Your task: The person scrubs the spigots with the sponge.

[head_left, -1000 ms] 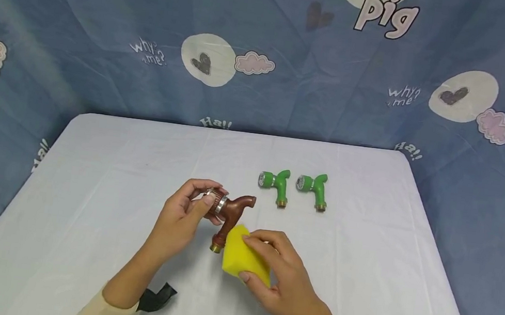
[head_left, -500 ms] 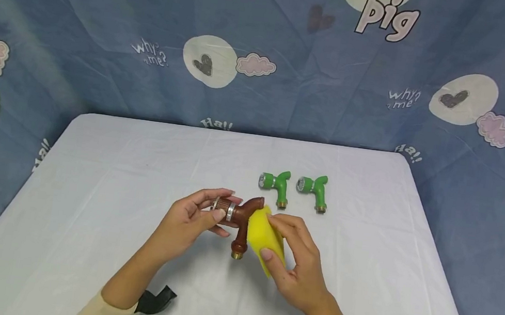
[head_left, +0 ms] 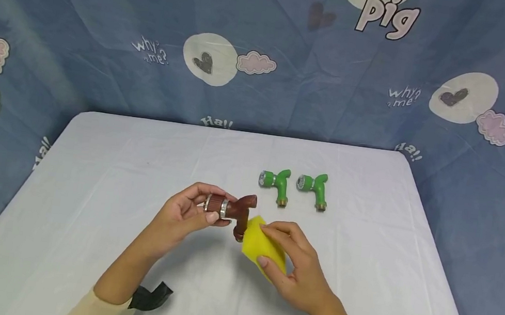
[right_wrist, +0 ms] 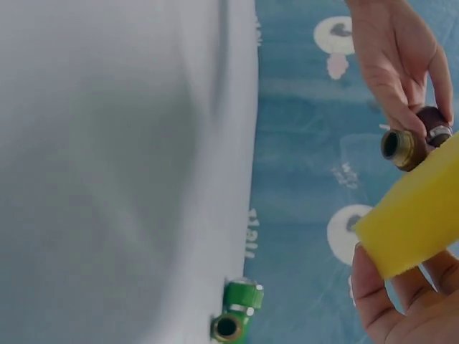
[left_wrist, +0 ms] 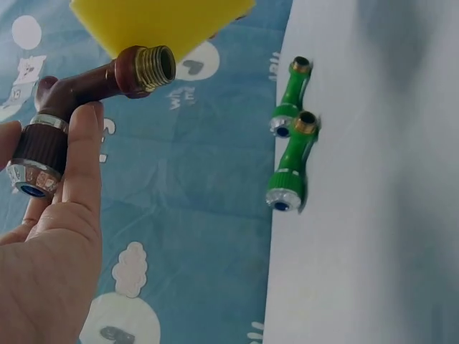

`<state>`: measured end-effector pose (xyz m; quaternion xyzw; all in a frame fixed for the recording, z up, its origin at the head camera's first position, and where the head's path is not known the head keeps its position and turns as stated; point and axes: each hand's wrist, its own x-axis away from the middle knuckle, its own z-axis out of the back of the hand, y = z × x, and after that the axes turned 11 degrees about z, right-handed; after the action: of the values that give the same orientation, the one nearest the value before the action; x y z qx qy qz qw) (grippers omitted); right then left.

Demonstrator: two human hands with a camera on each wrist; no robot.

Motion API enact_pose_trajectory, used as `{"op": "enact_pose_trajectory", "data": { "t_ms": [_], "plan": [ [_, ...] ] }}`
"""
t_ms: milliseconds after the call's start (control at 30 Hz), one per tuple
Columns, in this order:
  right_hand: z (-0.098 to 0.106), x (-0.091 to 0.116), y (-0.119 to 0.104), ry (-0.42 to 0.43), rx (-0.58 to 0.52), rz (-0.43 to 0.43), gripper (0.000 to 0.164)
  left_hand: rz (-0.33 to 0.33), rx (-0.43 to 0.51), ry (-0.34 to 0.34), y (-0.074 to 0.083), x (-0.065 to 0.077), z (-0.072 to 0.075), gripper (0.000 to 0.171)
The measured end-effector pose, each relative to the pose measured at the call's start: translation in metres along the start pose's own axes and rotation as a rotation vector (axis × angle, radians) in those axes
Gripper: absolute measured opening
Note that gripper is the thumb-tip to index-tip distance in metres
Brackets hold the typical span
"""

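A brown tap [head_left: 240, 211] with a ribbed, silver-ringed end is held above the table by my left hand [head_left: 189, 211], thumb and fingers around that ribbed end. In the left wrist view the brass threaded outlet of the brown tap [left_wrist: 107, 80] points toward the camera. My right hand [head_left: 298, 266] pinches a yellow sponge [head_left: 263, 244] between thumb and fingers. The sponge lies against the tap's lower pipe and hides part of it in the head view. Only the fingers and part of the palm of my right hand [right_wrist: 409, 304] show in the right wrist view.
Two green taps [head_left: 277, 186] [head_left: 314, 189] lie side by side on the white-covered table [head_left: 141, 150], beyond my hands. A blue patterned curtain [head_left: 286, 104] hangs behind the far edge. Black straps [head_left: 151, 296] dangle below both wrists.
The brown tap shifts right, then slightly back left, and its outlet now tilts away from the head camera. The sponge moves right and up, then a little down along the pipe.
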<state>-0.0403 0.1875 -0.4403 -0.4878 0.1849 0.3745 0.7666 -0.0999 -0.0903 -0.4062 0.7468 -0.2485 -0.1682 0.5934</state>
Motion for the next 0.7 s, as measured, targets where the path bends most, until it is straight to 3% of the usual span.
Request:
{"op": "enact_pose_trajectory", "data": {
  "t_ms": [133, 333, 500, 567, 700],
  "plan": [
    [0.004, -0.003, 0.0, 0.026, 0.015, -0.02, 0.057, 0.026, 0.011, -0.022, -0.006, -0.002, -0.004, 0.035],
    [0.005, -0.004, -0.002, 0.035, 0.005, -0.026, 0.057, 0.07, -0.029, 0.011, -0.014, -0.005, -0.009, 0.033],
    [0.006, -0.006, -0.002, 0.042, -0.004, -0.028, 0.062, 0.053, -0.065, -0.008, -0.015, -0.006, -0.009, 0.034],
    [0.006, -0.008, -0.003, 0.032, -0.014, -0.036, 0.065, 0.058, -0.112, -0.022, -0.016, -0.007, -0.01, 0.035],
    [0.005, -0.008, -0.003, -0.014, -0.024, -0.037, 0.064, 0.121, -0.323, -0.02, -0.022, -0.007, -0.014, 0.035]
  ]
}}
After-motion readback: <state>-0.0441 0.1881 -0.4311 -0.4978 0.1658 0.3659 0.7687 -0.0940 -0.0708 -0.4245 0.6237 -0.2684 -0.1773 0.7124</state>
